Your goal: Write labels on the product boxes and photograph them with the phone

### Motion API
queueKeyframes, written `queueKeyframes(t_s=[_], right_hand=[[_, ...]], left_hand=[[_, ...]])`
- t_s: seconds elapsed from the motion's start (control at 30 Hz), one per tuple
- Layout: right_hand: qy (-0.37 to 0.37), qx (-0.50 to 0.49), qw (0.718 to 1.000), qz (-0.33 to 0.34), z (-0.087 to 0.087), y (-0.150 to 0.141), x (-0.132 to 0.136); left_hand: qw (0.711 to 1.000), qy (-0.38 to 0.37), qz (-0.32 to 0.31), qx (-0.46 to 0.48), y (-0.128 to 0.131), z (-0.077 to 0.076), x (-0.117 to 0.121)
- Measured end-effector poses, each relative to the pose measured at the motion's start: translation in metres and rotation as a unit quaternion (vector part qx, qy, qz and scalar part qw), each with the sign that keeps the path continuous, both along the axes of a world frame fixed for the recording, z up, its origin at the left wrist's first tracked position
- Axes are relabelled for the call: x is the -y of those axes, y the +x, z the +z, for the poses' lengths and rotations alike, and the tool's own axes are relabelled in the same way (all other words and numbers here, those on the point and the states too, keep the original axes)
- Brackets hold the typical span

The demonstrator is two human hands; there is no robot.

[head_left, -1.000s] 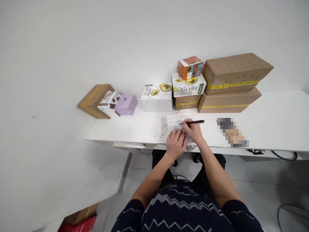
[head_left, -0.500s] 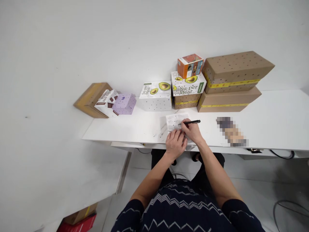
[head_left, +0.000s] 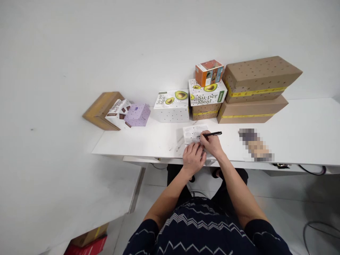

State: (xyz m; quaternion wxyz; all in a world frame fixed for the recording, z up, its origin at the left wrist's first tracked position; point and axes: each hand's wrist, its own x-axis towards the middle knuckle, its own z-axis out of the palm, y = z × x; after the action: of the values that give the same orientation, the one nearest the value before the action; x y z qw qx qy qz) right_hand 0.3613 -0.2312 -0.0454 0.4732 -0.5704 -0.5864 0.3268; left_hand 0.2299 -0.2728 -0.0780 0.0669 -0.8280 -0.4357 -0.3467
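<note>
A printed white sheet of paper lies on the white desk in front of me. My left hand rests flat over its lower part, fingers stretched out. In my right hand a black pen is gripped, slanting up to the right, with its tip end at the paper. The hands are side by side, nearly touching, and cover the bottom of the sheet.
Along the wall stand white avocado-print boxes, a small orange box on top, and two stacked cardboard boxes. Leftward are a lilac box and a brown carton. A pixelated patch covers something on the right.
The pen and right hand shift slightly over the paper. My left hand keeps its place, and the whole view sways a little.
</note>
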Motion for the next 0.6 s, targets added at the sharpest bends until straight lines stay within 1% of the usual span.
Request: queueKeyframes(t_s=[0.07, 0.13, 0.23, 0.27, 0.3, 0.33, 0.37, 0.4, 0.43, 0.5, 0.53, 0.6], right_hand=[[0.004, -0.034, 0.999, -0.026, 0.0, 0.0, 0.0], [0.01, -0.109, 0.992, -0.06, 0.0, 0.003, 0.0], [0.023, -0.235, 0.965, -0.119, -0.006, 0.015, 0.002], [0.023, -0.247, 0.958, -0.142, -0.009, 0.023, 0.003], [0.015, -0.23, 0.959, -0.164, -0.013, 0.031, 0.005], [-0.005, -0.182, 0.967, -0.179, -0.017, 0.04, 0.008], [-0.038, -0.108, 0.977, -0.181, -0.021, 0.049, 0.01], [-0.081, -0.018, 0.982, -0.17, -0.024, 0.057, 0.013], [-0.128, 0.076, 0.978, -0.147, -0.027, 0.063, 0.016], [-0.213, 0.226, 0.945, -0.102, -0.031, 0.069, 0.02], [-0.245, 0.274, 0.926, -0.093, -0.031, 0.069, 0.021], [-0.285, 0.323, 0.896, -0.103, -0.031, 0.065, 0.023]], left_hand=[[1.0, 0.005, 0.002, -0.005, 0.0, 0.0, 0.0], [1.0, 0.009, 0.004, -0.007, 0.0, 0.0, 0.0], [1.0, 0.016, 0.003, -0.004, -0.001, -0.001, 0.0], [1.0, 0.02, 0.002, -0.003, -0.001, -0.001, 0.0], [1.0, 0.023, 0.002, -0.002, -0.001, -0.001, -0.001], [1.0, 0.024, 0.002, -0.003, -0.001, -0.001, -0.001], [1.0, 0.024, 0.003, -0.004, -0.001, -0.001, -0.001], [1.0, 0.024, 0.004, -0.004, -0.001, -0.002, -0.001], [1.0, 0.024, 0.005, -0.005, -0.001, -0.002, -0.001], [1.0, 0.023, 0.006, -0.004, 0.0, -0.002, -0.001], [1.0, 0.023, 0.006, -0.003, 0.0, -0.003, -0.001], [1.0, 0.025, 0.006, -0.002, 0.0, -0.003, -0.001]])
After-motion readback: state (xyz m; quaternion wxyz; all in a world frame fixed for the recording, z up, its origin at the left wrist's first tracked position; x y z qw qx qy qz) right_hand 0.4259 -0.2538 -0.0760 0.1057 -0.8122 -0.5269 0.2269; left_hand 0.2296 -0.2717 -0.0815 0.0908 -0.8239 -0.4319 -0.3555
